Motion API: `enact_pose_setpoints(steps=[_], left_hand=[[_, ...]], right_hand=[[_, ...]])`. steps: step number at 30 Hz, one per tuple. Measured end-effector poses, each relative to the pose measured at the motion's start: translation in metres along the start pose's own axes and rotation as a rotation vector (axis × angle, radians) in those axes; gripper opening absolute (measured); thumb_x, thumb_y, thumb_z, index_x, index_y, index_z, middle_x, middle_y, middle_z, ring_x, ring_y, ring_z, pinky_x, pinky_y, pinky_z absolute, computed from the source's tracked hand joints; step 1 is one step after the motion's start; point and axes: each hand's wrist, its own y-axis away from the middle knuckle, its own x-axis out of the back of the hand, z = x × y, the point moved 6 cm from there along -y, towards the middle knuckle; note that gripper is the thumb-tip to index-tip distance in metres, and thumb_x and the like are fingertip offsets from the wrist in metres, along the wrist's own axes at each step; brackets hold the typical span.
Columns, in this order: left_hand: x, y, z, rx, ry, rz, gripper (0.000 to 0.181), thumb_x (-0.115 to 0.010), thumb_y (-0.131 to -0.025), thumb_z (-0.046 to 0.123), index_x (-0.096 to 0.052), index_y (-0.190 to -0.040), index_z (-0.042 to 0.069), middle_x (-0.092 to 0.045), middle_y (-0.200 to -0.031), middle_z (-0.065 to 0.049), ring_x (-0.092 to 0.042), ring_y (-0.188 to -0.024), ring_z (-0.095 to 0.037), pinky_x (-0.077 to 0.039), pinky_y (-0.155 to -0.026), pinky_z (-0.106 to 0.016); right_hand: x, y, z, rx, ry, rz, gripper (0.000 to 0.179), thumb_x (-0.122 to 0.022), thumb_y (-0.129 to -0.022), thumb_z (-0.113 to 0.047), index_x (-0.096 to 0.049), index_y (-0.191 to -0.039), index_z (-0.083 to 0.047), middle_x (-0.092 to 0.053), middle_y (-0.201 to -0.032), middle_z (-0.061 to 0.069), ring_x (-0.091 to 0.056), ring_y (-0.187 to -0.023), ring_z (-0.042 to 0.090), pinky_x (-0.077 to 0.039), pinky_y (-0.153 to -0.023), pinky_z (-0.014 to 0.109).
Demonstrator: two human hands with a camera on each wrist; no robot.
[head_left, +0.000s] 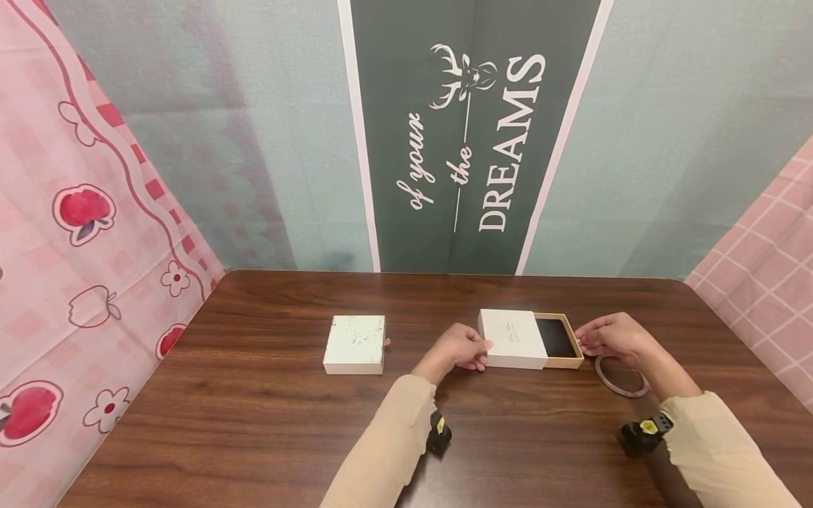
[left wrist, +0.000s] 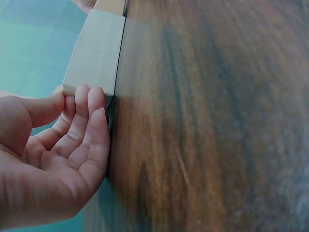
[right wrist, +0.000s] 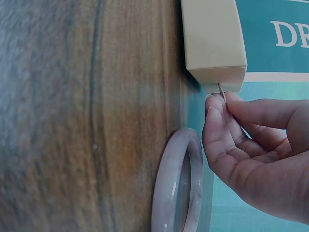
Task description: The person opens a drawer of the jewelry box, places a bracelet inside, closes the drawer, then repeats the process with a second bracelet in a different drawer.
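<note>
A white drawer-style gift box with small lettering on its sleeve (head_left: 511,340) lies on the table, its tan drawer (head_left: 564,363) partly pulled out to the right and showing a black inside. My left hand (head_left: 459,346) holds the sleeve's left end, thumb on the upper edge and fingertips (left wrist: 96,92) at the lower end. At the drawer's outer end, my right hand (head_left: 619,340) pinches a small ribbon tab (right wrist: 221,91) between thumb and fingers. Just below that hand lies a pale, glossy bangle (right wrist: 163,198), flat on the wood.
A second white box (head_left: 354,344) with speckled markings and a pinkish pull tab (head_left: 387,342) stands to the left on the brown wooden table (head_left: 254,409). Behind the table's far edge hangs a printed cloth (head_left: 305,141); pink patterned cloths flank both sides.
</note>
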Motion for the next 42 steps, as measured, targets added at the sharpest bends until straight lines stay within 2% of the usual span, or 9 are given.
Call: enact_pose_setpoints(steps=[6,28,42], left_hand=[[0.0003,0.0005,0.0001,0.005,0.003,-0.003,0.025,-0.061,-0.088,0.015,-0.056,-0.066,0.004,-0.055,-0.055,-0.004,-0.053,-0.048,-0.009,-0.048,-0.048,-0.02],[0.001,0.0008,0.0011,0.012,0.003,-0.007,0.024,-0.061,-0.088,0.017,-0.057,-0.069,0.003,-0.056,-0.058,-0.004,-0.055,-0.05,-0.01,-0.05,-0.051,-0.021],[0.0011,0.0017,0.0017,0.008,0.007,-0.007,0.025,-0.061,-0.088,0.016,-0.056,-0.067,0.004,-0.056,-0.057,-0.004,-0.054,-0.048,-0.01,-0.048,-0.049,-0.02]], right_hand=[[0.0009,0.0,0.0008,0.004,-0.034,-0.013,0.016,-0.048,-0.085,0.01,-0.056,-0.094,0.02,-0.062,-0.074,0.007,-0.061,-0.066,0.012,-0.053,-0.065,0.029],[0.0057,0.002,0.0029,-0.009,0.016,0.012,0.019,-0.045,-0.089,0.008,-0.053,-0.098,0.023,-0.062,-0.076,0.007,-0.061,-0.067,0.013,-0.053,-0.064,0.031],[0.0093,0.0041,0.0019,-0.005,0.033,0.011,0.02,-0.043,-0.089,0.007,-0.055,-0.097,0.021,-0.061,-0.077,0.007,-0.06,-0.068,0.014,-0.053,-0.065,0.03]])
